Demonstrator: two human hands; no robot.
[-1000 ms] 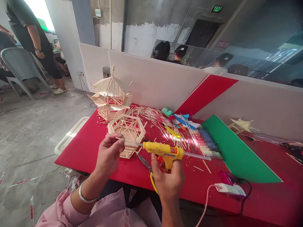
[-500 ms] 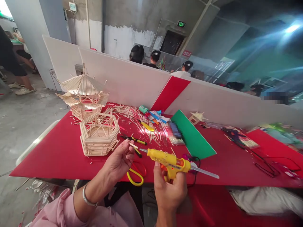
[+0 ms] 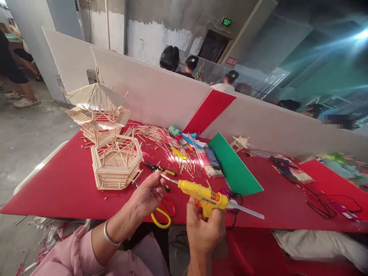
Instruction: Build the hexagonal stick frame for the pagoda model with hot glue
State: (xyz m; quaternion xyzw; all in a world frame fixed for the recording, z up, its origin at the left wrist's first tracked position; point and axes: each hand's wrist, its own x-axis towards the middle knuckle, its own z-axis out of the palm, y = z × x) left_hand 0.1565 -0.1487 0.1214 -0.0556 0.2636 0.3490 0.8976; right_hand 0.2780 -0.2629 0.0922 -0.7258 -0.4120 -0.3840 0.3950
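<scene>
Two hands over the table (image 3: 71, 184) edge: left hand (image 3: 148, 193) pinches a thin stick (image 3: 164, 177), its tip at the glue gun (image 3: 201, 193) nozzle. Right hand (image 3: 205, 230) is clenched round the gun's handle. The stick looks light and brittle, so it's best held away from the gluey end.

Stick pagoda (image 3: 96, 111), green sheet (image 3: 234, 165)

Glue gun (image 3: 201, 191) handle sitting buried inside right hand (image 3: 204, 230). Fingers of left hand (image 3: 148, 193) covering most of thin stick (image 3: 164, 177); nozzle and stick looking close, contact too small to tell. Yellow-handled scissors (image 3: 162, 214) lying half hidden behind left hand. Beside green sheet (image 3: 232, 165), pixelated patch (image 3: 212, 158) blurring something out. Red table (image 3: 57, 184) running off right edge; bystander (image 3: 11, 73) being cropped at left edge.
</scene>
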